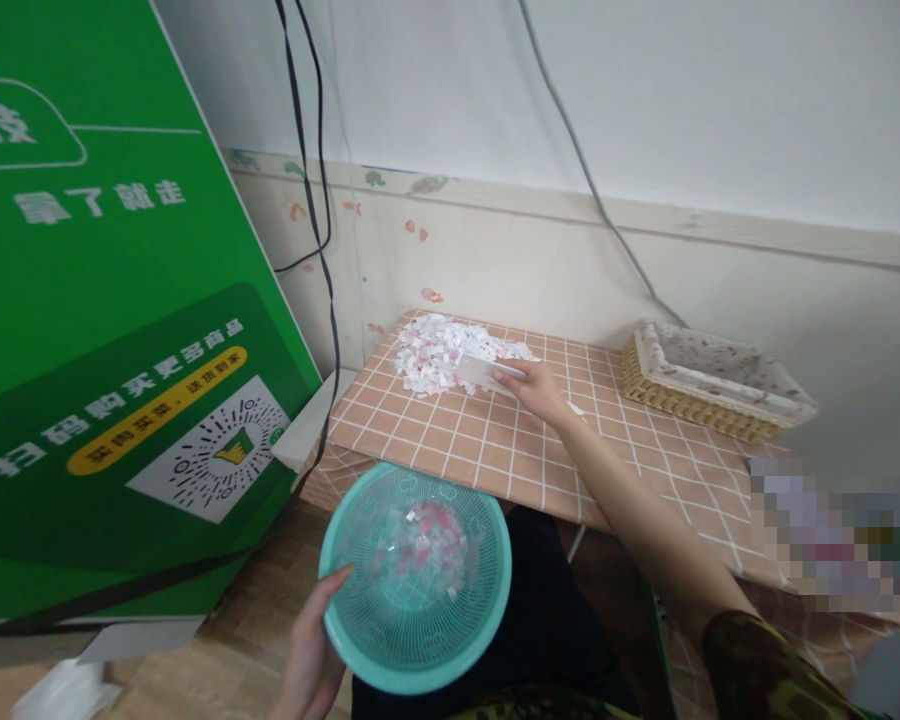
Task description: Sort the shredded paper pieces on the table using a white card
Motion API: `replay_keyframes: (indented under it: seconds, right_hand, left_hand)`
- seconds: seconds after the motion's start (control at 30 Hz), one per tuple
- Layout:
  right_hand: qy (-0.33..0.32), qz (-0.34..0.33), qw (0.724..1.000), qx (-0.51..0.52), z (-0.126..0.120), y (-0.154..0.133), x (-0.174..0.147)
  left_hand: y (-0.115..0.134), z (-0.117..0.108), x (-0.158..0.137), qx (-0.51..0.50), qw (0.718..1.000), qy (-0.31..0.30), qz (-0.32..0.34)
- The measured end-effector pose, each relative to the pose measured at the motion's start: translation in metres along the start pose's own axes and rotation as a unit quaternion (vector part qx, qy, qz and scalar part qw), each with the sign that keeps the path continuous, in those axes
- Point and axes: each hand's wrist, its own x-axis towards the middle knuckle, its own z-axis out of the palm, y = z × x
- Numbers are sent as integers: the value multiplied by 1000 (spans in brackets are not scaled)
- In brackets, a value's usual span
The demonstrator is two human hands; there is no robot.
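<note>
My left hand (pixel 319 640) grips the left rim of a turquoise plastic basket (pixel 416 675), its thumb over the edge and the other fingers out of sight beneath. Small white and pink paper scraps (pixel 427 550) lie in the bottom of this basket, just below the table's front edge. Over the table, my right hand (pixel 536 388) pinches a flat white card (pixel 487 372). The card touches the near side of a spread pile of shredded paper bits (pixel 435 350), mostly white with some pink.
The table wears a brown checked cloth (pixel 450 440). A lined wicker basket (pixel 709 385) stands on it at the right, near the wall. Left of the table rises a green cabinet (pixel 120 330), with black cables (pixel 319 200) hanging beside it. White plastic (pixel 67 690) lies on the floor.
</note>
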Motion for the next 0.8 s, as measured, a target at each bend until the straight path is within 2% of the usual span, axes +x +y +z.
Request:
replay_keyframes:
  seconds: [0.13,0.27,0.5,0.6,0.73,0.8]
  right_hand:
    - [-26,5,1000,-15,-3,-4,1]
    - [-6,-10,999,-33,-5,-7,6]
    - [23,-21,997,-74,5,-2,11]
    - [-3,-34,997,-65,6,-5,11]
    - [-74,-50,994,-60,-2,-14,13]
    - [-82,-49,994,-61,-6,-19,15]
  left_hand:
    - [-1,1,-1,3,1000,0,-1]
    - [1,3,-3,1,1000,-5,-6]
    - [2,4,-5,-10,1000,3,-6]
    - [1,5,-6,-5,1000,0,-10]
    - [2,8,-7,-3,1000,-1,-18]
    - [3,9,-7,-5,1000,-1,-20]
